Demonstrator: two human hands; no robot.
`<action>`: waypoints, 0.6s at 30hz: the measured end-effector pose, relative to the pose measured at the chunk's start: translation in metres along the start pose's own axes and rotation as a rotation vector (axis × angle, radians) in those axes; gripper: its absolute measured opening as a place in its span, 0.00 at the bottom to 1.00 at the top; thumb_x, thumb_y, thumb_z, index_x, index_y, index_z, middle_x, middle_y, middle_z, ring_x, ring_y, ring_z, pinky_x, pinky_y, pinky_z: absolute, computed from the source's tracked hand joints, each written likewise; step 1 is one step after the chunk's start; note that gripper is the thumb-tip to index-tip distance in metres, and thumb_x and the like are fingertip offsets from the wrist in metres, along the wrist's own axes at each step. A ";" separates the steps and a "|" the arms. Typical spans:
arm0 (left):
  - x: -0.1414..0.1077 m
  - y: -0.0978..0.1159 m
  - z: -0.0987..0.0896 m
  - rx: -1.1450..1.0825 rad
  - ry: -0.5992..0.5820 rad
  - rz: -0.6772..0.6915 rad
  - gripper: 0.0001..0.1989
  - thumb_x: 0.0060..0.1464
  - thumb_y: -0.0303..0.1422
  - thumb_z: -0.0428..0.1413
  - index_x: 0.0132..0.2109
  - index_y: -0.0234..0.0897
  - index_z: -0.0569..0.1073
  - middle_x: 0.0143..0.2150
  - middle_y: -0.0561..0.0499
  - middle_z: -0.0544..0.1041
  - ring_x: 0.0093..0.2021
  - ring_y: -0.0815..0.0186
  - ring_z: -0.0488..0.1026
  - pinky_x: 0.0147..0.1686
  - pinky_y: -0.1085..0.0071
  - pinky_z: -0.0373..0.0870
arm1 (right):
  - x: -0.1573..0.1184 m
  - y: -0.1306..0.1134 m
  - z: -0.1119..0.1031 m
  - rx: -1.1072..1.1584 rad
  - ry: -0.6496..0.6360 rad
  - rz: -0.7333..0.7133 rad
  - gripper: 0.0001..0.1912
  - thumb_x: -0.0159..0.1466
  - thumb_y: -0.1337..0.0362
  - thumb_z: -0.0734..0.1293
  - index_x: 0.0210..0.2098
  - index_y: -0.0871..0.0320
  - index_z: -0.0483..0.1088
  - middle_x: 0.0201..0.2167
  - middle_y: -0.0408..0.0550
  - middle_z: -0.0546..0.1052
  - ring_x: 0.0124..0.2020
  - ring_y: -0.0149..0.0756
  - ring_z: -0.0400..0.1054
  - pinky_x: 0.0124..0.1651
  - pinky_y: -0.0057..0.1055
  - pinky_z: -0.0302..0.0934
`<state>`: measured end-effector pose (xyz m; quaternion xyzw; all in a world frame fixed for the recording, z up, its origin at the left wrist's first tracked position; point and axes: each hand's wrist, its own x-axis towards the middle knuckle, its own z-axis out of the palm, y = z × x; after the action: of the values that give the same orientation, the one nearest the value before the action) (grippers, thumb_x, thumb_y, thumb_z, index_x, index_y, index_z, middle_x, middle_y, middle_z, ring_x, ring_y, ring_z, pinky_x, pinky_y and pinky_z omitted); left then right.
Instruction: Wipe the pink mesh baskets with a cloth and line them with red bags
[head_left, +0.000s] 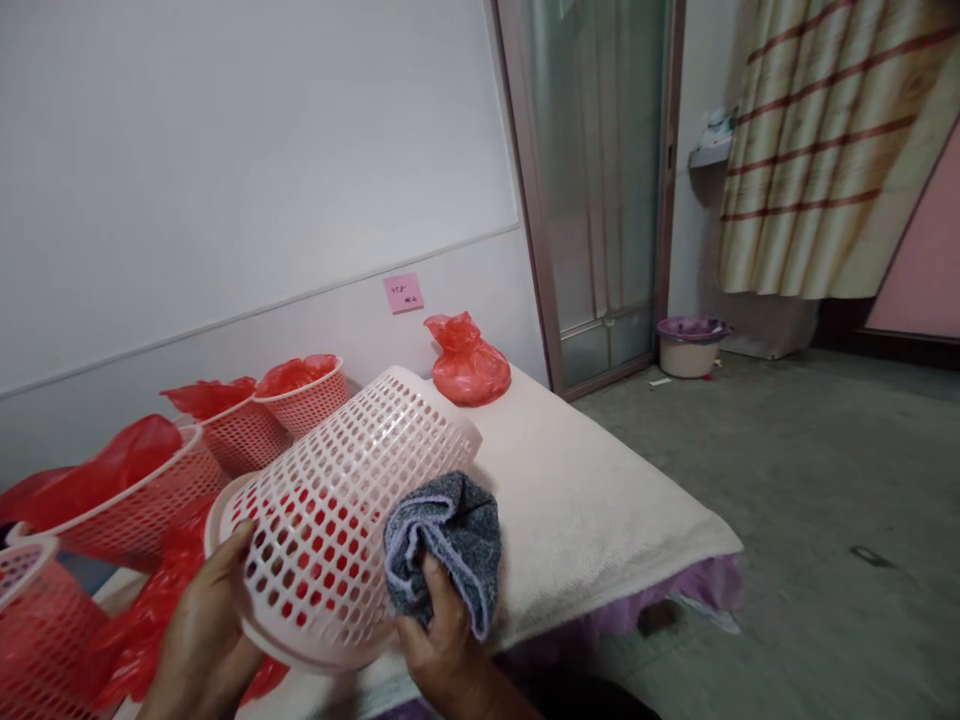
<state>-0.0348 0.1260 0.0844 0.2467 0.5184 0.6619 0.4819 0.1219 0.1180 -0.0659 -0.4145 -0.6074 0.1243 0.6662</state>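
Note:
A pale pink perforated plastic wastebasket point(360, 470) lies tilted on its side above the table, its wide rim toward me. My left hand point(206, 620) grips that rim at the left, thumb on the outer wall and the other fingers hidden. A grey-blue cloth point(450, 540) with a light edge is bunched in my right hand point(442, 640), touching or close against the basket's right side. Red plastic point(169, 570) lies crumpled beside my left hand, and red shows through the basket's holes.
Several similar baskets with red bags, one of them a lined basket point(304, 390), stand along the wall at left. A knotted red bag point(469, 365) sits at the far end of the white-covered table point(600, 510). Beyond are a glass door point(600, 180) and a bin point(688, 350).

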 end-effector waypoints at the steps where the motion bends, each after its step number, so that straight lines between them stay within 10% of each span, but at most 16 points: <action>1: 0.002 0.001 -0.004 0.006 -0.023 0.014 0.13 0.56 0.22 0.49 0.44 0.32 0.77 0.34 0.44 0.83 0.35 0.57 0.81 0.41 0.59 0.78 | 0.000 0.001 0.002 0.032 0.028 0.050 0.26 0.56 0.67 0.66 0.55 0.56 0.68 0.49 0.54 0.76 0.53 0.49 0.68 0.61 0.51 0.55; 9: 0.000 0.007 -0.019 -0.097 0.069 -0.103 0.12 0.55 0.33 0.54 0.45 0.41 0.78 0.36 0.50 0.84 0.39 0.55 0.81 0.41 0.62 0.79 | 0.034 0.028 0.002 0.961 0.314 0.923 0.20 0.52 0.63 0.68 0.45 0.55 0.68 0.38 0.46 0.80 0.41 0.43 0.74 0.47 0.40 0.68; 18: -0.015 0.010 -0.029 -0.094 0.048 -0.023 0.19 0.53 0.38 0.57 0.53 0.48 0.75 0.47 0.54 0.82 0.44 0.57 0.79 0.41 0.68 0.79 | 0.027 0.020 0.011 1.329 0.038 1.010 0.23 0.52 0.64 0.68 0.48 0.55 0.68 0.40 0.47 0.79 0.38 0.42 0.74 0.34 0.35 0.68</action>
<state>-0.0566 0.0996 0.0868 0.2022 0.5008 0.6857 0.4879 0.1252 0.1530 -0.0621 -0.1599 -0.1374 0.7335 0.6461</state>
